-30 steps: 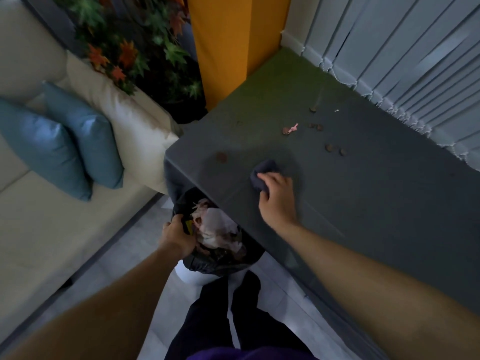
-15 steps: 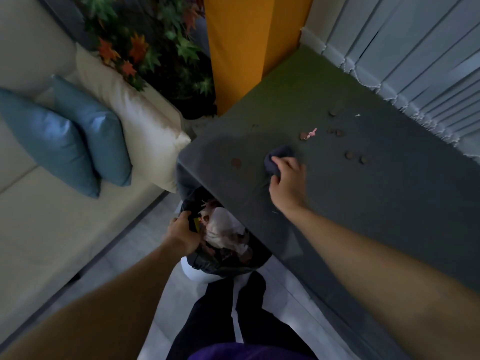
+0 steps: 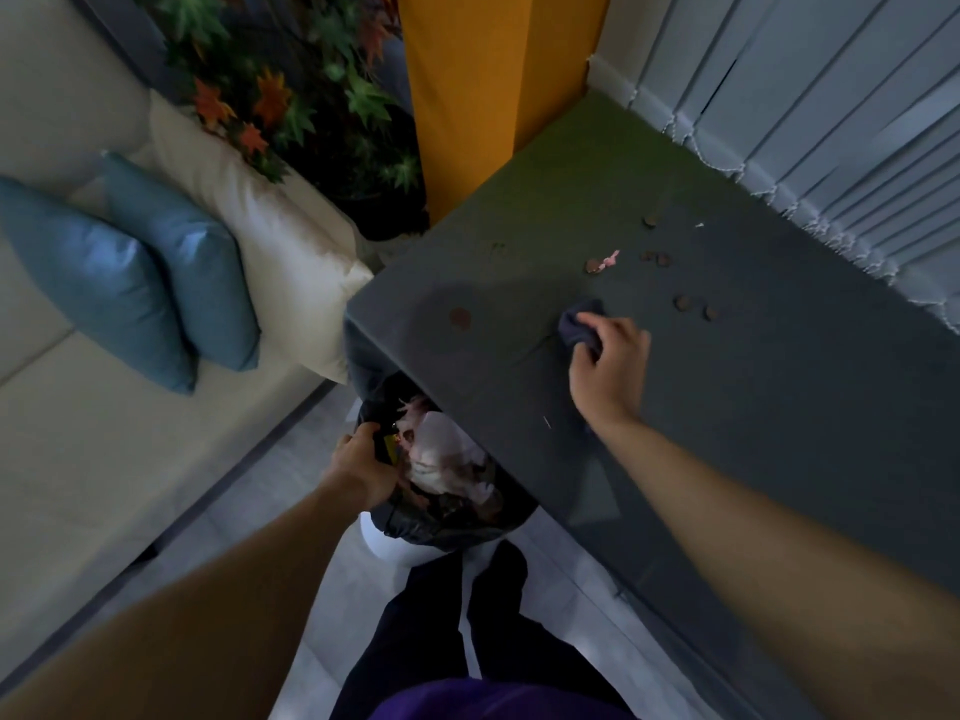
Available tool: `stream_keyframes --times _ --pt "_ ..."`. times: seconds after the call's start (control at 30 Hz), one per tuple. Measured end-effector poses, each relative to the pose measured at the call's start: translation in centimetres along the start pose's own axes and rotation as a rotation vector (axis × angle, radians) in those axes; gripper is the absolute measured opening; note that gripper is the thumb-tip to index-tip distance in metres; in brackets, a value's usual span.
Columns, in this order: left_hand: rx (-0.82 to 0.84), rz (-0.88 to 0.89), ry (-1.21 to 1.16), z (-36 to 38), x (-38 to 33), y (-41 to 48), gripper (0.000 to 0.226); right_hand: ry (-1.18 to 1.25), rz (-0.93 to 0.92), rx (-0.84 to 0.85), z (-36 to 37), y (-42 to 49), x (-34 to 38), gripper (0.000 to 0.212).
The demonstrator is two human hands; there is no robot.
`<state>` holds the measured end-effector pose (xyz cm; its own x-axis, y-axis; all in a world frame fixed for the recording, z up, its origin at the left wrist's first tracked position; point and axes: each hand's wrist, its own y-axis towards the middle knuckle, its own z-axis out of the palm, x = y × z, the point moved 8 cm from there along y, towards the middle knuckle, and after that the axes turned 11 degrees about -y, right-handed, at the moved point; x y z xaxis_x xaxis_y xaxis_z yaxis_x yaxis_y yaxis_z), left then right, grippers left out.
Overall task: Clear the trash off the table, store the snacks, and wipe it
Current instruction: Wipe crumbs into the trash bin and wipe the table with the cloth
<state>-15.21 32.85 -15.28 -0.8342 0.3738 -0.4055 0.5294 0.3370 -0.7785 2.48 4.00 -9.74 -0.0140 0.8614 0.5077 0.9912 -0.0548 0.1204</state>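
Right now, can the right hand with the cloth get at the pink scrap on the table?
Probably yes. The right hand holds the cloth just short of the pink scrap, with only bare table between them.

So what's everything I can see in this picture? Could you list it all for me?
table: one, dark grey, right side
brown bits: about seven, scattered on the table, one apart near its left edge
pink scrap: one, beside a brown bit
cloth: one, dark blue, on the table
bin: one, black liner, full of crumpled trash, at the table's edge
sofa: one, cream, left
cushions: two blue, on the sofa
plant: one, green and orange leaves
pillar: one, yellow
blinds: pale, far right
left hand: grips the bin liner
right hand: holds the cloth
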Motion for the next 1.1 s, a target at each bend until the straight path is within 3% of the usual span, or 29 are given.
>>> stream_keyframes --times 0.17,0.4,0.73,0.9,0.97,1.03,1.1 --pt "0.004 -0.015 -0.031 1.2 0.4 -0.8 0.076 -0.063 -0.178 0.168 0.6 -3.0 -1.0 0.038" --pt "0.009 -0.012 -0.052 2.5 0.8 -1.9 0.074 -0.046 -0.332 0.250 1.2 -5.9 -0.6 0.042" --pt "-0.006 0.012 -0.043 3.4 0.8 -3.0 0.076 -0.003 -0.384 0.315 2.2 -10.9 1.8 0.041" --pt "0.007 0.004 -0.082 3.7 1.3 -3.3 0.077 0.097 -0.583 0.520 3.4 -15.7 5.4 0.041" --pt "0.006 0.005 -0.085 3.7 1.5 -3.4 0.076 0.127 -0.560 0.452 2.7 -15.3 5.5 0.039" --pt "0.008 -0.001 -0.083 3.6 1.6 -3.5 0.079 0.076 -0.406 0.323 2.0 -13.6 4.1 0.040" --pt "0.009 0.004 -0.083 3.7 1.6 -3.6 0.078 -0.012 -0.317 0.351 2.3 -12.9 3.1 0.042"
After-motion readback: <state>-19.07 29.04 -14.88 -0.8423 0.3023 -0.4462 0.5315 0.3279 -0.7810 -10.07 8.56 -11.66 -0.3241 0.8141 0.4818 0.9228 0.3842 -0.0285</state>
